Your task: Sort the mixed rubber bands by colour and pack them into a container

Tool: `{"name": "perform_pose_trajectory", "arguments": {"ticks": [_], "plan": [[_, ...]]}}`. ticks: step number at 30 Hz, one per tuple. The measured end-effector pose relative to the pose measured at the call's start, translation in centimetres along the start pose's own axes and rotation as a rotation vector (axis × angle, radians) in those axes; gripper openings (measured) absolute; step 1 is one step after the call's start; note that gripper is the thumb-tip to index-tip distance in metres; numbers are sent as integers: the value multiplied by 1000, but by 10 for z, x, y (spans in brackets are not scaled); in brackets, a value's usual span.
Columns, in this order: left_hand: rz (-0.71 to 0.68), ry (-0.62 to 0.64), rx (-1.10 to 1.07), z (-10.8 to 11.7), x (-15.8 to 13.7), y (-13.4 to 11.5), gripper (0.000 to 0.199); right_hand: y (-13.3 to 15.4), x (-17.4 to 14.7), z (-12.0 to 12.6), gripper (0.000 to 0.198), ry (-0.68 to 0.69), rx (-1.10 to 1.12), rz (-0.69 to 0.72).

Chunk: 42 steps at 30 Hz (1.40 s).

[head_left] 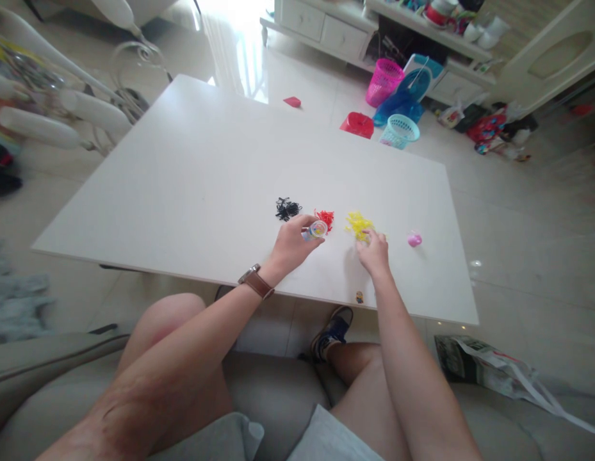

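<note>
My left hand (294,242) grips a small clear round jar (318,229), its open end tilted up, with a few coloured bits inside. Just behind the jar lies a pile of red rubber bands (325,218). Black rubber bands (287,209) are heaped to the left of it. My right hand (374,251) reaches to the near edge of a pile of yellow rubber bands (358,224). Its thumb and fingers are bent together there; what they pinch is too small to make out. A small pink object (414,239) sits to the right of this hand.
The piles lie on a white table (205,173). Near its front edge is a small cartoon-figure sticker (359,297). Beyond the far edge, a light blue basket (400,131), a red container (357,124) and a pink basket (384,82) stand on the floor.
</note>
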<state>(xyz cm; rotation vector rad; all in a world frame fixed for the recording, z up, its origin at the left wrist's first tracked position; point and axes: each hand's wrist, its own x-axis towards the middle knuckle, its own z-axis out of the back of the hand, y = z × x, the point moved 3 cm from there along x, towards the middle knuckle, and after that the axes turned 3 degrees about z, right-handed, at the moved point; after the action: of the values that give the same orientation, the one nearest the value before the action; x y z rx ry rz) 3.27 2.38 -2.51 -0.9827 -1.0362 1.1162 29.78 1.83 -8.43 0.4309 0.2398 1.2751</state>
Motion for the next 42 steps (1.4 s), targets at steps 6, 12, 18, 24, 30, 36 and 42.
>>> {"name": "perform_pose_trajectory", "arguments": {"ticks": [6, 12, 18, 24, 30, 36, 42], "plan": [[-1, 49, -61, -7, 7, 6, 30, 5, -1, -23, 52, 159, -95, 51], [31, 64, -36, -5, 2, 6, 29, 5, 2, -24, 54, 59, -51, 52], [22, 56, -13, -4, -6, 3, 27, 13, 2, -7, 45, -90, 60, 34], [-2, 70, 138, -4, -7, 3, 28, 22, 0, 12, 30, -212, 210, -8], [16, 69, 329, -1, -5, -1, 30, 13, 8, 14, 22, -232, 498, -139], [25, 106, 405, -3, -3, 2, 33, 18, 12, 16, 18, -106, 903, -240], [1, 119, 469, -5, -6, 4, 39, 54, -3, 26, 18, 228, 1080, -89]]}}
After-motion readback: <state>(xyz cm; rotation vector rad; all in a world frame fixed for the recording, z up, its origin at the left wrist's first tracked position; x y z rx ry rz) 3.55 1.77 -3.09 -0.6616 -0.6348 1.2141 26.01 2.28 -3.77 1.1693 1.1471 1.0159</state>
